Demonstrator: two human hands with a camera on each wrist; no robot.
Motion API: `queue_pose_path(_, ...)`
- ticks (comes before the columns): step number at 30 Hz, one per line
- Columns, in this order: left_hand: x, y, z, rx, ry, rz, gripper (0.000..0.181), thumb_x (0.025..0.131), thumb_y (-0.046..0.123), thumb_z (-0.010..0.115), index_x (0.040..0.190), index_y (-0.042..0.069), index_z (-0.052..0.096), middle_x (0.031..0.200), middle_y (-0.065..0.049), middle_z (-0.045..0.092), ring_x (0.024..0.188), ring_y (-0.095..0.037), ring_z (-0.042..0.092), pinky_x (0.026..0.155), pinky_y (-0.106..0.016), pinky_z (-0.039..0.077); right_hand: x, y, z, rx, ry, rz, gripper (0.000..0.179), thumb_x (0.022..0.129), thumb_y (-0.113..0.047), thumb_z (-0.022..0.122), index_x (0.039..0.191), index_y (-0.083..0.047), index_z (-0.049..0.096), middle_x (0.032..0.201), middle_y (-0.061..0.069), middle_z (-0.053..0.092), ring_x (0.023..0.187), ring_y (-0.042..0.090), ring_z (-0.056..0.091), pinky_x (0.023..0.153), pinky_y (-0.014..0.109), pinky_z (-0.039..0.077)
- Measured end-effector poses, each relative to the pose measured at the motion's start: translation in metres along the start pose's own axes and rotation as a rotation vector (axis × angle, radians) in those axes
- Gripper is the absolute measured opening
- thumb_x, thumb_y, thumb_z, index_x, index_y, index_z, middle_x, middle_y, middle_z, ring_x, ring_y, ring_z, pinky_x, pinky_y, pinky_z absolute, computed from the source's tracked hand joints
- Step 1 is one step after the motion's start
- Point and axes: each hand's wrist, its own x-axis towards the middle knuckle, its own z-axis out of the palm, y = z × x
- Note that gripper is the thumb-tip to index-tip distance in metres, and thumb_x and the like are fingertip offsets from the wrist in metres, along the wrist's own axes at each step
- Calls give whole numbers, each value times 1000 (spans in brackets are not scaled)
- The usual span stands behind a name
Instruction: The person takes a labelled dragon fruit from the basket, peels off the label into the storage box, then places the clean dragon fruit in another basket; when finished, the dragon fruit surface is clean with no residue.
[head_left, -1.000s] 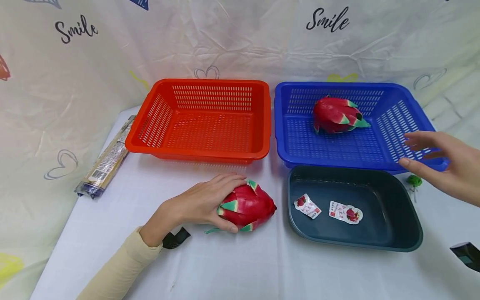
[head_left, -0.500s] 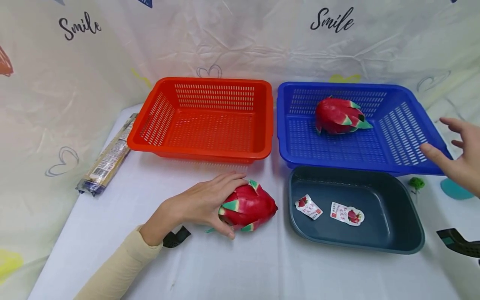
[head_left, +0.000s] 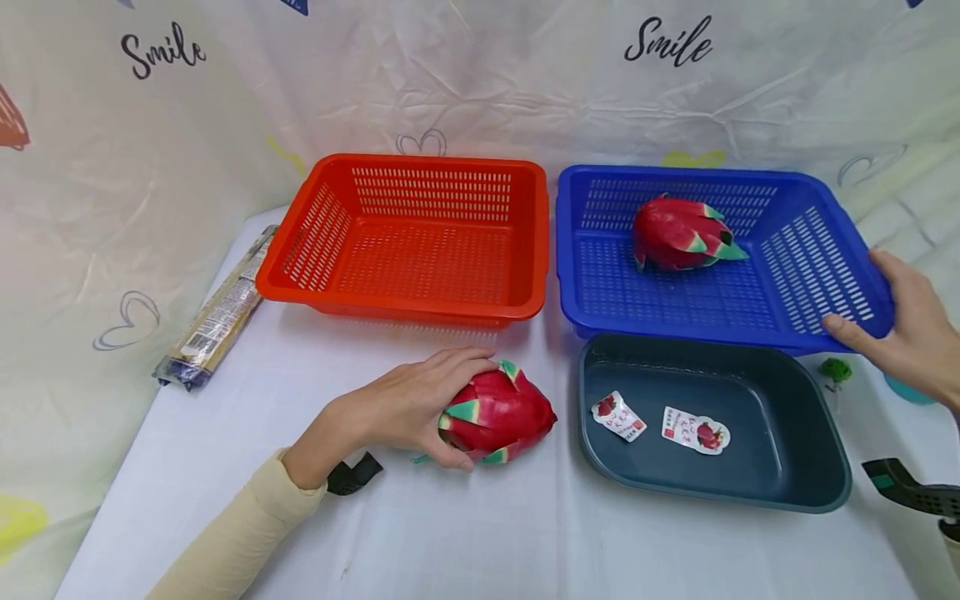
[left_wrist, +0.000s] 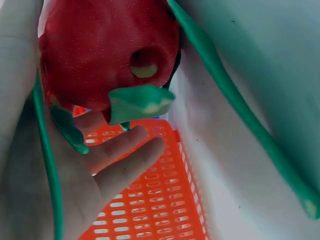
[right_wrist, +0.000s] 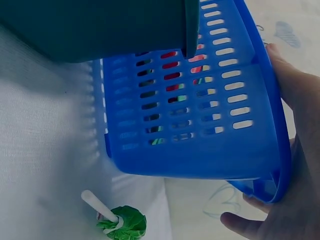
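My left hand (head_left: pixel 408 408) rests round the back and left end of a red dragon fruit (head_left: pixel 506 412) with green-tipped scales, lying on the white cloth. In the left wrist view the dragon fruit (left_wrist: pixel 107 47) sits between thumb and fingers, with green strips hanging near it. My right hand (head_left: pixel 911 325) grips the right rim of a blue slotted basket (head_left: pixel 795 329), its thumb over the front corner. The right wrist view shows this hand (right_wrist: pixel 300 145) against the basket's rim, some fingers loosely bent. A second dragon fruit (head_left: pixel 678 233) lies inside the blue basket.
A red-orange basket (head_left: pixel 401 308) stands left of the blue one. In front of the blue basket is a dark teal tub (head_left: pixel 720 487) holding two fruit labels (head_left: pixel 693 429). A green-wrapped lollipop (right_wrist: pixel 127 222) lies right of the tub. A long packet (head_left: pixel 217 321) lies far left.
My right hand first moved right, away from above the blue basket, then came back left onto its right rim. My left hand stays at the dragon fruit. The head view has shifted slightly.
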Motion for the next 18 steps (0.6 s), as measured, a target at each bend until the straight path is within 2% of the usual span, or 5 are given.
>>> queue_pose_path(1, 0, 0, 0, 1, 3, 3, 108, 64, 60, 81, 150, 23, 26, 149, 7, 36, 133, -5, 36, 95, -27, 52, -2, 0, 1, -11, 9, 7, 84, 92, -25, 56, 156, -9, 4, 153, 36, 14, 124, 54, 22, 106, 74, 20)
queue_pose_path(3, 1, -2, 1, 9, 12, 20, 107, 65, 60, 80, 150, 22, 27, 150, 6, 35, 135, -6, 35, 97, -29, 51, -3, -1, 1, -8, -6, 19, 85, 93, -25, 56, 156, -10, 2, 154, 36, 12, 123, 55, 23, 106, 74, 20)
queue_pose_path(9, 2, -4, 1, 4, 20, 65, 105, 67, 58, 79, 150, 20, 28, 153, 4, 33, 145, -12, 24, 104, -34, 48, 1, -9, -1, 24, -72, 34, 83, 95, -26, 53, 156, -8, -1, 147, 42, 17, 114, 60, 28, 95, 80, 23)
queue_pose_path(14, 2, -5, 1, -30, 30, 79, 105, 65, 58, 81, 149, 21, 30, 150, 6, 36, 139, -7, 31, 96, -29, 52, 3, -11, -3, 32, -105, 45, 83, 97, -25, 52, 155, -7, -3, 144, 43, 16, 113, 61, 27, 95, 80, 22)
queue_pose_path(18, 4, -5, 3, 2, 58, 106, 100, 65, 58, 80, 146, 21, 33, 147, 6, 39, 135, -6, 36, 94, -27, 53, 0, -10, -4, 7, -115, 66, 84, 96, -27, 52, 154, -3, -5, 145, 44, 11, 114, 62, 25, 93, 81, 22)
